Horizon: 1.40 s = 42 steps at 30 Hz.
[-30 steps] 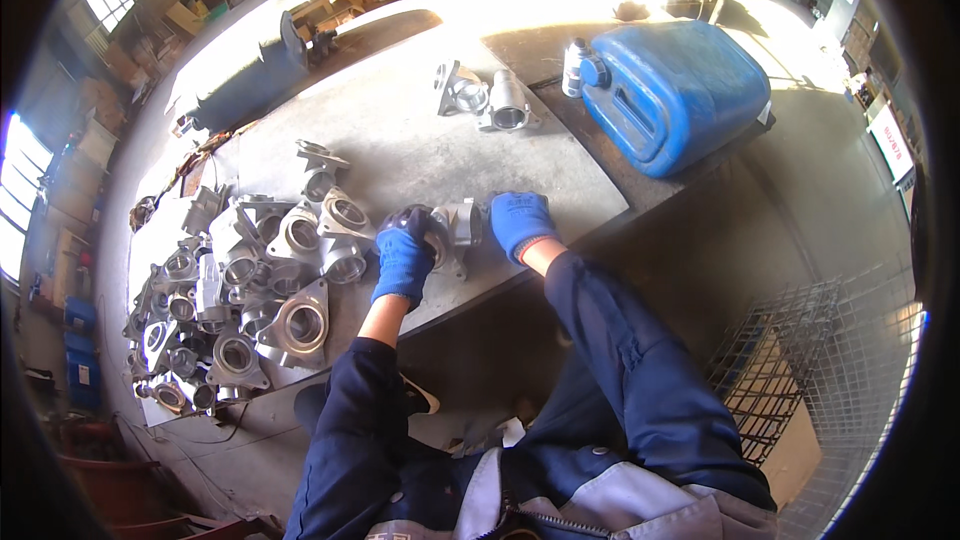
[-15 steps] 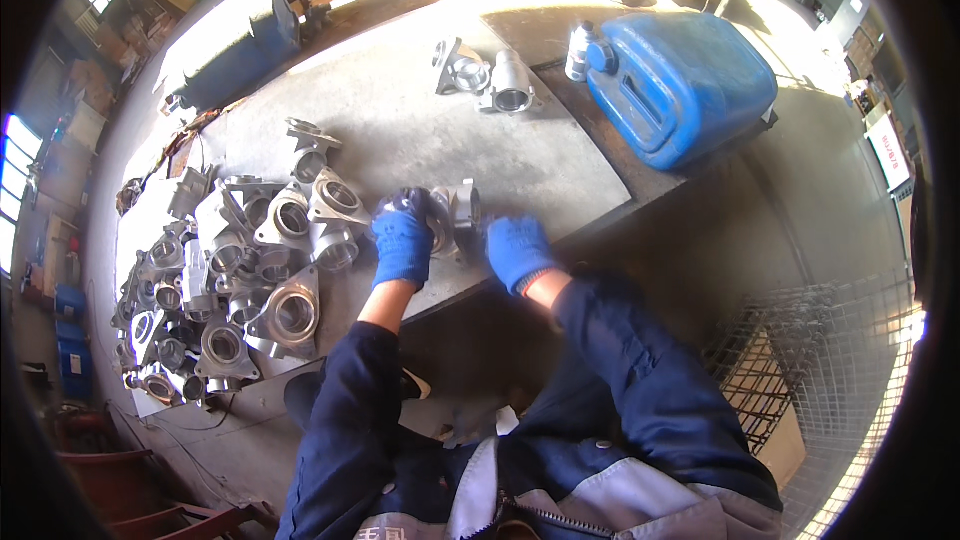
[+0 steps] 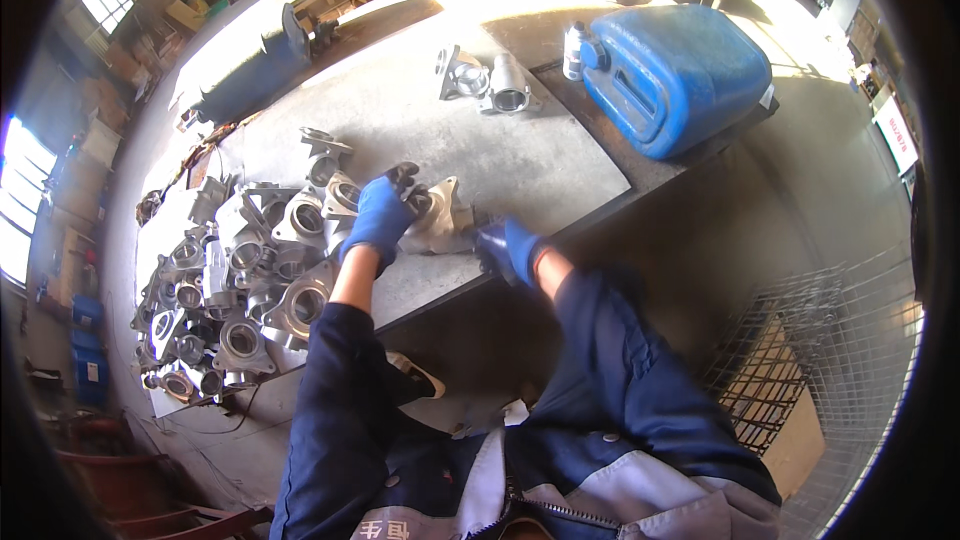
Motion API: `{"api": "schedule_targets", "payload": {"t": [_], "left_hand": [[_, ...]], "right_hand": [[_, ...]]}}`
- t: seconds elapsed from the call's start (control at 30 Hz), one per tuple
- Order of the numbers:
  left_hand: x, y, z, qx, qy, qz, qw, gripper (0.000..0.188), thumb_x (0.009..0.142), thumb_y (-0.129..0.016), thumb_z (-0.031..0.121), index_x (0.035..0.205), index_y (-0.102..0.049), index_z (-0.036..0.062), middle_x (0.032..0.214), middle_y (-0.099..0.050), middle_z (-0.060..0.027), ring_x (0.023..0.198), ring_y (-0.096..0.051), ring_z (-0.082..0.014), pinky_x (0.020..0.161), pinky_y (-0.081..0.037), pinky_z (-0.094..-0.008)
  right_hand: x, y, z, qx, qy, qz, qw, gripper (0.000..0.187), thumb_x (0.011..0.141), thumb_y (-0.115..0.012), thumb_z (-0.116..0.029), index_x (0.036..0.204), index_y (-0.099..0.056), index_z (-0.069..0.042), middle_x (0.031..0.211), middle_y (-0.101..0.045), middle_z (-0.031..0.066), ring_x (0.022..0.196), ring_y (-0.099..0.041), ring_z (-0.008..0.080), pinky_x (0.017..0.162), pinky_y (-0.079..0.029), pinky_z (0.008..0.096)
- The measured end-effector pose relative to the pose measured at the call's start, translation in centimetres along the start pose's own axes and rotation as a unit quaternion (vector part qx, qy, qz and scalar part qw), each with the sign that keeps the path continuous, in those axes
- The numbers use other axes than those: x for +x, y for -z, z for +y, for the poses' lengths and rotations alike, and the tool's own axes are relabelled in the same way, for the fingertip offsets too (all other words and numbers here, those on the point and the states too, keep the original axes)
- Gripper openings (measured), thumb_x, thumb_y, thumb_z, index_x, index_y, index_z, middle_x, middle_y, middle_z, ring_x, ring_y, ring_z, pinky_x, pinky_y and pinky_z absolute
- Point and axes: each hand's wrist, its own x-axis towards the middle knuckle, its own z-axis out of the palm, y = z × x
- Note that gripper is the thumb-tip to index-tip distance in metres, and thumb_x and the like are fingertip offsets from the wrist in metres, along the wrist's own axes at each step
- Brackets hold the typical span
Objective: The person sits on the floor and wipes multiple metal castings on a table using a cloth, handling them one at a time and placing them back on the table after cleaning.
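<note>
A silver metal casting (image 3: 440, 218) with a flange and a tubular body lies on the grey tabletop between my hands. My left hand (image 3: 383, 210), in a blue glove with dark fingertips, is at its left side, the fingers curled at the flanged end. My right hand (image 3: 512, 248), gloved alike, is just right of the casting, fingers closed; what they hold, if anything, I cannot make out. To the left lies a crowded heap of similar castings (image 3: 242, 338), its nearest pieces close to my left wrist. Two more castings (image 3: 509, 90) stand farther back on the table.
A large blue jerrycan (image 3: 685, 75) and a small white bottle (image 3: 573, 52) stand at the table's far right. Beyond the far left edge is a dark blue cylindrical thing (image 3: 255, 65). A wire mesh cage (image 3: 790, 370) stands at the lower right, below the table edge.
The casting between my hands has turned, its flange now facing more toward me. My left hand has shifted slightly left and up; my right hand has tilted and dropped a little.
</note>
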Motion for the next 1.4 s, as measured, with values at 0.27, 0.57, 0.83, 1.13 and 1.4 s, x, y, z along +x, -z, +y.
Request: {"api": "schedule_targets", "payload": {"t": [0.27, 0.57, 0.83, 1.13, 1.4], "left_hand": [[-0.9, -1.7, 2.1, 0.152, -0.071, -0.091, 0.982, 0.077, 0.055, -0.090, 0.029, 0.125, -0.059, 0.0167, 0.110, -0.065, -0.0175, 0.102, -0.064, -0.0355, 0.086, -0.053, -0.0427], [-0.3, -2.5, 0.9, 0.152, -0.087, -0.073, 0.982, 0.078, 0.055, -0.090, 0.031, 0.125, -0.058, 0.0176, 0.109, -0.065, -0.0160, 0.100, -0.064, -0.0353, 0.087, -0.053, -0.0418], [-0.5, -1.6, 1.6, 0.118, -0.087, -0.098, 0.984, 0.078, 0.060, -0.089, 0.031, 0.128, -0.055, 0.0145, 0.110, -0.063, -0.0174, 0.103, -0.061, -0.0366, 0.088, -0.050, -0.0438], [-0.6, -1.9, 0.5, 0.122, -0.126, -0.072, 0.982, 0.074, 0.058, -0.091, 0.025, 0.123, -0.056, 0.0120, 0.103, -0.064, -0.0169, 0.095, -0.063, -0.0344, 0.084, -0.051, -0.0414], [-0.9, -1.6, 1.5, 0.102, -0.068, -0.092, 0.988, 0.077, 0.058, -0.090, 0.029, 0.125, -0.057, 0.0138, 0.111, -0.064, -0.0175, 0.104, -0.062, -0.0359, 0.091, -0.050, -0.0423]], "right_hand": [[2.1, 2.0, -5.6, -0.503, 0.123, 0.096, 0.850, 0.036, 0.084, -0.068, -0.038, 0.101, -0.069, -0.006, 0.085, -0.071, 0.0133, 0.067, -0.068, 0.0260, 0.066, -0.055, 0.0368], [5.1, 4.9, -6.3, -0.731, 0.149, 0.123, 0.654, 0.022, 0.087, -0.058, -0.022, 0.098, -0.072, -0.010, 0.095, -0.072, 0.0149, 0.086, -0.071, 0.0295, 0.075, -0.055, 0.0417], [4.6, 4.0, -4.6, -0.770, 0.183, 0.117, 0.599, 0.023, 0.091, -0.049, -0.017, 0.097, -0.070, -0.012, 0.094, -0.072, 0.0120, 0.088, -0.071, 0.0292, 0.074, -0.055, 0.0424], [3.5, 3.7, -4.4, -0.674, 0.127, 0.090, 0.722, 0.024, 0.089, -0.054, -0.024, 0.100, -0.069, -0.009, 0.096, -0.070, 0.0170, 0.090, -0.068, 0.0369, 0.079, -0.054, 0.0454], [2.0, 3.4, -3.7, -0.666, 0.145, 0.077, 0.728, 0.022, 0.087, -0.057, -0.022, 0.100, -0.070, -0.010, 0.093, -0.070, 0.0175, 0.088, -0.068, 0.0375, 0.079, -0.054, 0.0469]]}}
